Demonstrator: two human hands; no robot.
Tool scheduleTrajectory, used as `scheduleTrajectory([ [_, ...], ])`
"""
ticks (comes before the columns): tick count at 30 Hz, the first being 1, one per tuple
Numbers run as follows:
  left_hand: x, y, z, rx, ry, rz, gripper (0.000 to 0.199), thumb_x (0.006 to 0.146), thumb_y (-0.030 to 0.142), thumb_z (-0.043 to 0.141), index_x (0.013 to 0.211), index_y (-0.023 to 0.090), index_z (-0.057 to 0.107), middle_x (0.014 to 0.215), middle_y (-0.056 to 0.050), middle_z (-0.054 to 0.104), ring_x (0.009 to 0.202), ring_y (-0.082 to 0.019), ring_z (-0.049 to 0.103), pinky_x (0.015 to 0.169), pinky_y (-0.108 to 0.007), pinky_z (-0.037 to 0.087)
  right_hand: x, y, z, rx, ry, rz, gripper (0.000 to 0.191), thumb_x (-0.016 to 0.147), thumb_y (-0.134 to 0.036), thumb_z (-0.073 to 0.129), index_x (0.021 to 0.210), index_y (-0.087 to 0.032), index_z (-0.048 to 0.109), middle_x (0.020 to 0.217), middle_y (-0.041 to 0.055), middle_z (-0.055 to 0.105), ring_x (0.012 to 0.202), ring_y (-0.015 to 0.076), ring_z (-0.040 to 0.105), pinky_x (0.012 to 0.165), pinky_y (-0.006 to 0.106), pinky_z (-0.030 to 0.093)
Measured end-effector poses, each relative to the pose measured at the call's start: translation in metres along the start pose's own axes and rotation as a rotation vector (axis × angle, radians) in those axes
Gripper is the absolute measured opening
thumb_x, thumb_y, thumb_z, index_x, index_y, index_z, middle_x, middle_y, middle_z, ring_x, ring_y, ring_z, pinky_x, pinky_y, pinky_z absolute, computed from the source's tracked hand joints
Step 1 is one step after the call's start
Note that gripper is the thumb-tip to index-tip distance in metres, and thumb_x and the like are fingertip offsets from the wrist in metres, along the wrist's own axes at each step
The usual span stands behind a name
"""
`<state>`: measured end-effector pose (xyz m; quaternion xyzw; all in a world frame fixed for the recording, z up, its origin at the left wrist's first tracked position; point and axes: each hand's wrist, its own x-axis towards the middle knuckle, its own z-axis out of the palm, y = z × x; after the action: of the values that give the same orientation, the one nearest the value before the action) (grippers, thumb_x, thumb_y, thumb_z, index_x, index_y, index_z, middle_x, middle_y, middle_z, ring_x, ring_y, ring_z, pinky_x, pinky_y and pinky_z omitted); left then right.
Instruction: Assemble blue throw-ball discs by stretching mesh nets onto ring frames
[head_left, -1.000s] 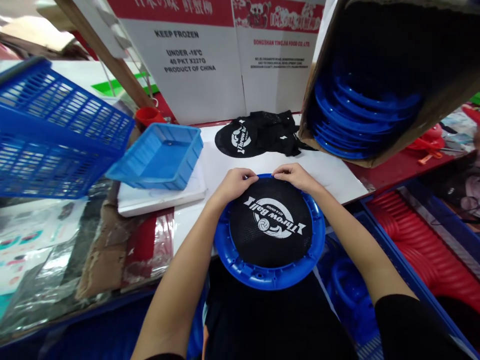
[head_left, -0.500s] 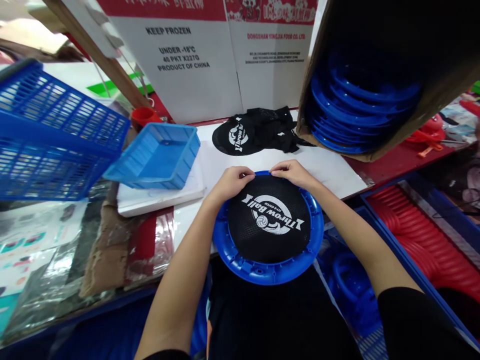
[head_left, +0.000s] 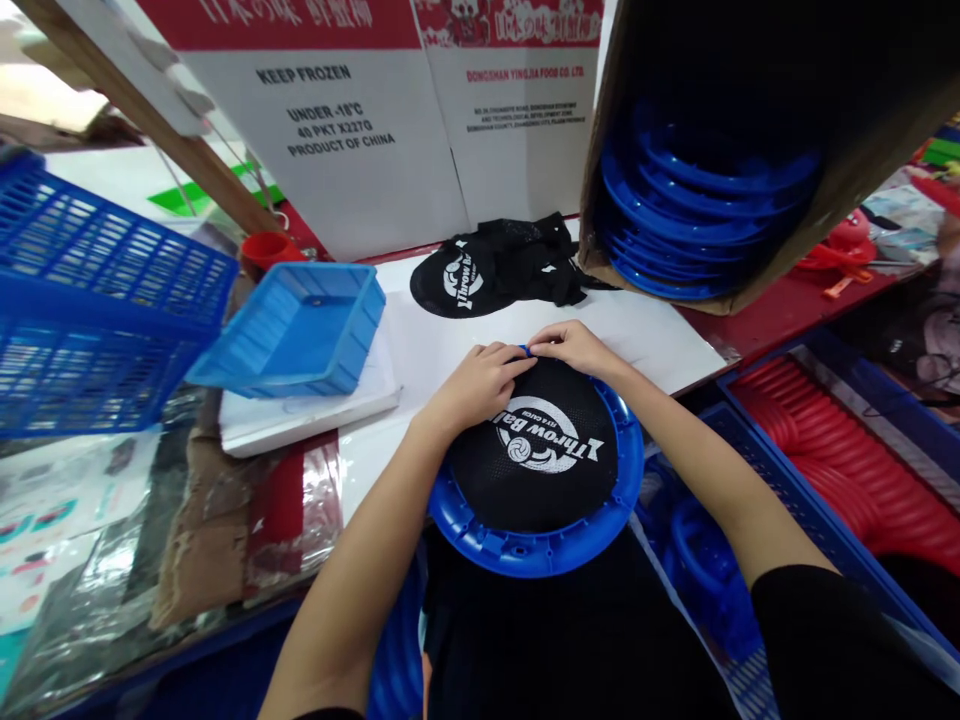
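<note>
A blue plastic ring (head_left: 495, 548) lies in front of my body at the table edge, with a round black mesh sheet (head_left: 551, 490) printed "Throw Ball" inside it. At the ring's far side, my left hand (head_left: 481, 383) is closed over the rim, its thumb and fingers at the mesh edge. Right beside it, my right hand (head_left: 574, 346) pinches the same rim, fingertips close to those of the left. Both hands hide the part of the rim between them. Beyond the ring, several loose black mesh sheets (head_left: 480, 280) are piled on the white board (head_left: 442, 345).
A cardboard box (head_left: 596, 210) at the right holds several stacked blue rings (head_left: 705, 210). On the left are a shallow blue tray (head_left: 315, 335) and a blue basket (head_left: 97, 290). White cartons (head_left: 360, 190) stand behind. A crate of red rings (head_left: 847, 450) sits lower right.
My left hand has moved right along the far rim, close to my right hand, and now covers part of the print. The view has shifted slightly.
</note>
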<state>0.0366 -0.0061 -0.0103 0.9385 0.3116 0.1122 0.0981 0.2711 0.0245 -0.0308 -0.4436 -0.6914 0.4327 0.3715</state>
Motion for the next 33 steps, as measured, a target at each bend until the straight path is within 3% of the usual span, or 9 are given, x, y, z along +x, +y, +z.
scheduleTrajectory([
  [12, 0.002, 0.000, 0.004, -0.028, 0.007, -0.060, 0.052, 0.094, 0.009, 0.043, 0.141, 0.018, 0.065, 0.138, -0.015, 0.068, 0.124, -0.032, 0.061, 0.106, -0.051, 0.049, -0.002, -0.004, 0.005, -0.118, 0.033, -0.010, 0.011, 0.083, -0.023, 0.075, 0.087, -0.020, 0.085, 0.092, 0.0042, 0.084, 0.089, 0.0207, 0.074, 0.090, 0.034, 0.055],
  [16, -0.002, -0.006, 0.001, -0.202, 0.113, -0.071, 0.046, 0.097, 0.013, 0.043, 0.134, 0.021, 0.069, 0.135, -0.011, 0.066, 0.126, -0.026, 0.062, 0.114, -0.045, 0.049, -0.003, -0.011, 0.000, -0.180, -0.005, -0.037, 0.015, 0.085, -0.023, 0.072, 0.093, -0.018, 0.084, 0.094, 0.0044, 0.083, 0.087, 0.0198, 0.071, 0.087, 0.034, 0.055],
  [19, -0.006, -0.011, -0.003, -0.262, 0.185, -0.180, 0.036, 0.101, 0.021, 0.047, 0.126, 0.020, 0.073, 0.123, -0.011, 0.071, 0.118, -0.026, 0.067, 0.109, -0.043, 0.053, 0.002, -0.020, -0.002, -0.270, -0.011, -0.128, 0.021, 0.090, -0.024, 0.066, 0.102, -0.019, 0.083, 0.106, 0.0060, 0.081, 0.096, 0.0211, 0.070, 0.092, 0.036, 0.054],
  [24, -0.005, -0.015, -0.006, -0.317, 0.218, -0.297, 0.023, 0.097, 0.023, 0.058, 0.106, 0.018, 0.078, 0.109, -0.009, 0.080, 0.104, -0.026, 0.072, 0.100, -0.042, 0.056, 0.022, -0.028, 0.002, -0.422, -0.275, -0.244, 0.014, 0.091, -0.027, 0.070, 0.095, -0.022, 0.082, 0.117, 0.0075, 0.076, 0.118, 0.0269, 0.067, 0.112, 0.045, 0.047],
  [27, -0.002, -0.015, -0.006, -0.406, 0.264, -0.349, 0.019, 0.094, 0.021, 0.061, 0.101, 0.019, 0.079, 0.105, -0.007, 0.082, 0.097, -0.024, 0.073, 0.095, -0.039, 0.056, 0.035, -0.023, 0.006, -0.383, -0.339, -0.227, 0.011, 0.090, -0.025, 0.070, 0.093, -0.021, 0.080, 0.111, 0.0060, 0.077, 0.112, 0.0257, 0.068, 0.109, 0.045, 0.049],
  [33, 0.001, -0.018, -0.008, -0.510, 0.323, -0.436, 0.011, 0.089, 0.018, 0.068, 0.093, 0.018, 0.079, 0.094, -0.005, 0.082, 0.087, -0.022, 0.072, 0.088, -0.036, 0.056, 0.039, -0.012, 0.018, -0.173, -0.279, -0.099, 0.013, 0.090, -0.027, 0.067, 0.089, -0.018, 0.078, 0.096, 0.0039, 0.079, 0.095, 0.0213, 0.069, 0.094, 0.037, 0.054],
])
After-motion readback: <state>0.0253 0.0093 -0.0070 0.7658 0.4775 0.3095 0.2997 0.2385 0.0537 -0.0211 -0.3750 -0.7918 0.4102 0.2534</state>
